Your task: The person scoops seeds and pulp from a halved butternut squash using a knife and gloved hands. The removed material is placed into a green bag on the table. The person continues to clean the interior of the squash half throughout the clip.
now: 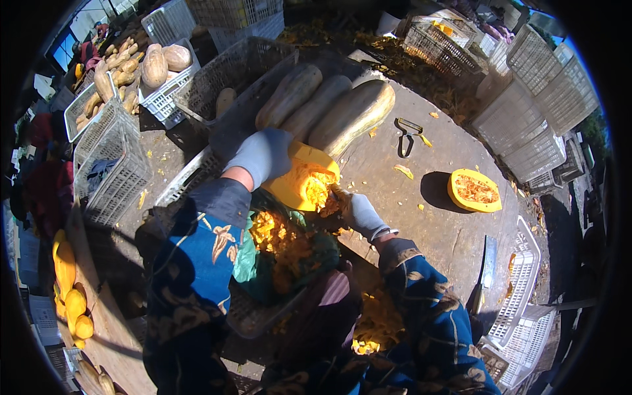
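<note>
My gloved left hand [264,157] grips a peeled yellow squash piece [296,190], tilted with its hollow seed cavity facing right. At the cavity's lower edge is my gloved right hand [363,215], its fingers curled around something mostly hidden, perhaps a scoop, amid stringy orange pulp. Under the squash, a crate lined with a green plastic bag [247,261] holds scraped pulp and seeds. Three unpeeled long squashes [353,116] lie side by side beyond my left hand. To the right, a cut squash half [474,190] rests on the wooden table [395,237], its seeded face showing.
A black-handled peeler [409,136] lies on the table, with a cleaver [486,269] near its right edge. White plastic crates [516,291] stand at right. A crate of squashes [165,84] stands upper left; peeled yellow squashes [69,291] lie on a board at left.
</note>
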`<state>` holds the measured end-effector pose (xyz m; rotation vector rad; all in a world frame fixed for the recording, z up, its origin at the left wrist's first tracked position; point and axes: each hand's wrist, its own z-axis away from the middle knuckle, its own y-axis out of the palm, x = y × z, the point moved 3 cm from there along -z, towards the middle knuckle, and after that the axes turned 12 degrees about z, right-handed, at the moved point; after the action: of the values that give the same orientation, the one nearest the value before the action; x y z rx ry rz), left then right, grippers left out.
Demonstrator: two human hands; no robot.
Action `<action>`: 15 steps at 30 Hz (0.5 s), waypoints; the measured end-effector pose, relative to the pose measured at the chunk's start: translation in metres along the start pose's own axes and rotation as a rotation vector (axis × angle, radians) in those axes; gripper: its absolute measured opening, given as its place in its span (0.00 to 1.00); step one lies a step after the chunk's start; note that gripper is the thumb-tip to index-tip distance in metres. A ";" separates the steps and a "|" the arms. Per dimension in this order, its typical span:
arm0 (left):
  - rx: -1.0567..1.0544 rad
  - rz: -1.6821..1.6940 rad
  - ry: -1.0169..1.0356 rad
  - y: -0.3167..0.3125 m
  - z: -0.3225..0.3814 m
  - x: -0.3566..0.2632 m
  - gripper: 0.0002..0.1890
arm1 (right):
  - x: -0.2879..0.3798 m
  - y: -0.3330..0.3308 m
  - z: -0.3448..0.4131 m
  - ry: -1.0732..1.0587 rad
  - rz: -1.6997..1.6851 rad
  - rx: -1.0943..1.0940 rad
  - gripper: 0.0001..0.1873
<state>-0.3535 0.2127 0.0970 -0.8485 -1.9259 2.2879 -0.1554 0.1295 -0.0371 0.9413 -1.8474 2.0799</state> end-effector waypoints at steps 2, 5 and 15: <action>-0.002 -0.008 -0.020 -0.003 0.004 0.002 0.25 | 0.005 0.001 0.003 -0.082 -0.089 -0.042 0.19; 0.017 0.025 0.012 0.010 -0.013 -0.011 0.26 | -0.006 -0.024 0.012 -0.031 0.149 -0.078 0.20; -0.006 0.032 -0.001 0.002 0.009 0.002 0.24 | 0.001 0.006 -0.009 0.013 -0.008 -0.097 0.23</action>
<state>-0.3583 0.2049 0.0954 -0.8852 -1.9349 2.3021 -0.1623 0.1369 -0.0419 0.9081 -1.9154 1.9673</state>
